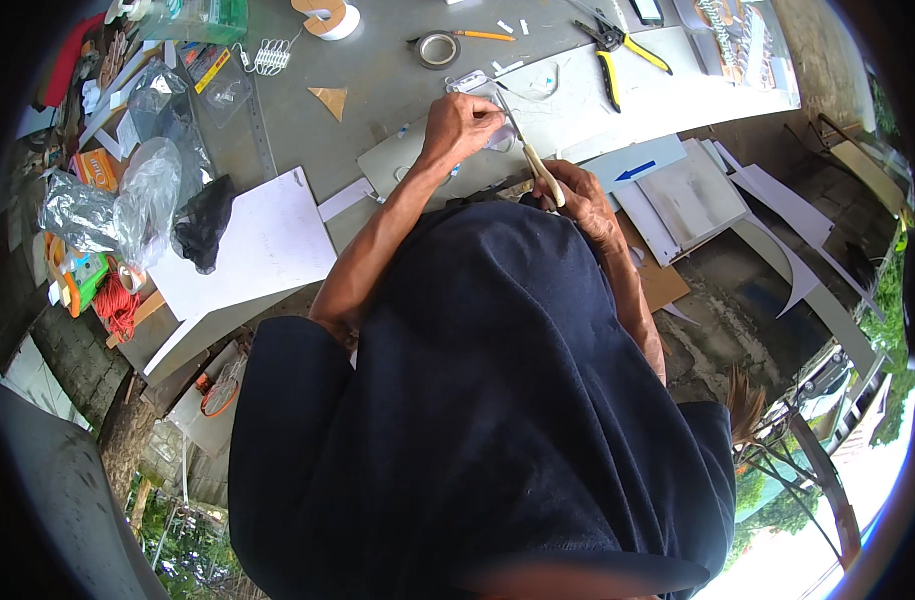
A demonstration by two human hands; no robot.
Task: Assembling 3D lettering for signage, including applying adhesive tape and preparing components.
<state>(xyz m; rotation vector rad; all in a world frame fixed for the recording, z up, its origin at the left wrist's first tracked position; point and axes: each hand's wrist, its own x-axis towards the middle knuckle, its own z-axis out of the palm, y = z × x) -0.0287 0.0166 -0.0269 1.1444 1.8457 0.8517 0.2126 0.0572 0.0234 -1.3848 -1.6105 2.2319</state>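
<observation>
My right hand (581, 200) is closed round the cream handle of a slim tool (535, 168) with a thin metal end, pointing up and to the left. Whether it is a pair of scissors or another hand tool, I cannot tell. Close to its metal tip, my left hand (463, 125) has thumb and fingers pinched together; what they hold is too small to make out. Under the hands lies a white curved panel (578, 110) with a small clear plastic piece (501, 138) on it. A thin wire (548, 88) loops just beyond.
Yellow-and-black wire strippers (608, 42), a roll of dark tape (438, 50) and an orange pencil (485, 36) lie farther back. Plastic bags (148, 200) and a white board (248, 245) crowd the left. Stacked panels (683, 195) sit to the right, one with a blue arrow.
</observation>
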